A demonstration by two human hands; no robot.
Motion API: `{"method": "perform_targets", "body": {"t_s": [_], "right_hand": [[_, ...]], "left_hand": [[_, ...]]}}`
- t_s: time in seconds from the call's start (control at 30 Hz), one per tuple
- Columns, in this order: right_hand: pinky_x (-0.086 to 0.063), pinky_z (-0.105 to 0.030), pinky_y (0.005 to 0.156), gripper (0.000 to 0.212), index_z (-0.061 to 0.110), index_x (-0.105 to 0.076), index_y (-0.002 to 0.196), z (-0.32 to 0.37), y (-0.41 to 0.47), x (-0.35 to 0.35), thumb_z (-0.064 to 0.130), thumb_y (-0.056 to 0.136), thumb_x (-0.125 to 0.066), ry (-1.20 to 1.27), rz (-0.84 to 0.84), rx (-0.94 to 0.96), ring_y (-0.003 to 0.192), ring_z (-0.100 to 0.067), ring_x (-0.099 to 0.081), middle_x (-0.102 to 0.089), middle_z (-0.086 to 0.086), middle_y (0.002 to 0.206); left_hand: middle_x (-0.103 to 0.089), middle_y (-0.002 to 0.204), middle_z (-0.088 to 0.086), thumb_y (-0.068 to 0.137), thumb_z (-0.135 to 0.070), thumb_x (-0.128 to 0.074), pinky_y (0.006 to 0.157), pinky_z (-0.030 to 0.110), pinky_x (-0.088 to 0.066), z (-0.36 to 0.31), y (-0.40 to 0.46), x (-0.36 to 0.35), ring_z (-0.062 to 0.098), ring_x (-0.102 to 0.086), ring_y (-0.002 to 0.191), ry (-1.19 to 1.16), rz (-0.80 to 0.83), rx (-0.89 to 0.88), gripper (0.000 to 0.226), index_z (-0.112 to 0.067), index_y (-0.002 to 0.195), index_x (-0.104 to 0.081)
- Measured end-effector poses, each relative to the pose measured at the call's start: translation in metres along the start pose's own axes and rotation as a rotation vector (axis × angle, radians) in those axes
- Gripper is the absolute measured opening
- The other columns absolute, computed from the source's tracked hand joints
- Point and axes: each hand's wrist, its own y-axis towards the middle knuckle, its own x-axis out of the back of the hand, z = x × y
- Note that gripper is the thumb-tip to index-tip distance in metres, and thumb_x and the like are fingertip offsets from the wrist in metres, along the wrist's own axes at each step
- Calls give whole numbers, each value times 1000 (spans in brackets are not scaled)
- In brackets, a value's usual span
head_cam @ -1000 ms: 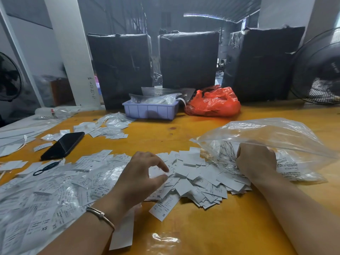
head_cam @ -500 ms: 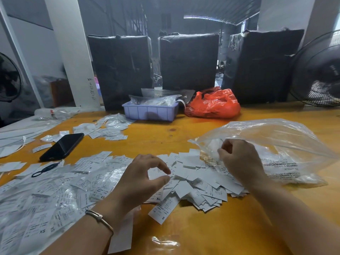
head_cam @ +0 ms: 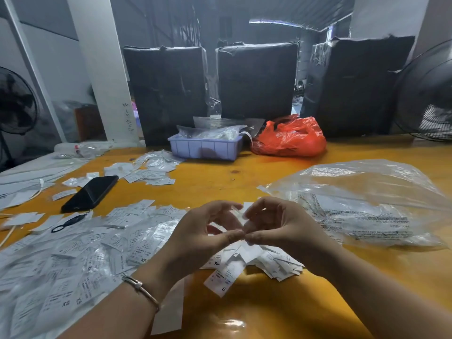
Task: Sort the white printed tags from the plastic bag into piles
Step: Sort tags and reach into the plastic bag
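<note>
We've got both hands meeting just above the loose tag pile (head_cam: 254, 258) on the tabletop (head_cam: 269, 314). Left hand (head_cam: 205, 231) & right hand (head_cam: 281, 226) each pinch a small white tag (head_cam: 238, 212), thumb tips touching. Plastic bag (head_cam: 367, 204) lies right of the pile, w/ a few tags inside. Sorted XS tags (head_cam: 73, 265) spread left of it.

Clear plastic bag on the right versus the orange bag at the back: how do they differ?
The clear plastic bag is see-through, with black print and white tags visible inside; the orange bag is opaque, its contents hidden. The clear bag lies puffed and spread out near the hands; the orange bag sits bunched up beside the blue tray. Both are crumpled plastic resting on the yellow table.
</note>
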Motion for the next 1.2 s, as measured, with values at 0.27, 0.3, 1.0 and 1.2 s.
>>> {"method": "perform_targets", "body": {"t_s": [0.27, 0.3, 1.0, 1.2], "right_hand": [[-54, -31, 65, 25, 10, -64, 88, -5, 6, 25, -12, 77, -57, -492, -410, 187, 71, -16, -66, -70, -3, 76], [-52, -30, 66, 29, 15, -65, 89, -7, 6, 27, -10, 76, -58, -608, -368, 167, 74, -13, -64, -69, 2, 79], [-43, -15, 61, 7, 15, -79, 76, -7, 6, 29, 9, 72, -79, -335, -204, 100, 66, -1, -59, -71, 1, 86], [-38, -17, 47, 8, 4, -75, 76, -5, 8, 34, -3, 74, -71, -2, -246, -17, 51, -12, -52, -67, -11, 64]], "left_hand": [[-70, 72, 1, 81, -19, -77, 67, 30, -53, 6, 0, 2, 16, -63, 69, -55, -137, 69, 5, -20, 76, -74], [-68, 69, 3, 80, -22, -77, 64, 26, -51, 7, 0, 2, 13, -59, 65, -51, -146, 73, 9, -19, 73, -73], [-75, 73, 2, 88, -12, -68, 60, 15, -50, 9, 0, 1, 15, -71, 67, -129, -104, 121, 8, -12, 82, -73], [-75, 71, 5, 84, -9, -72, 60, 21, -53, 7, 0, 2, 19, -71, 64, -141, -110, 111, 5, -9, 80, -71]]}}
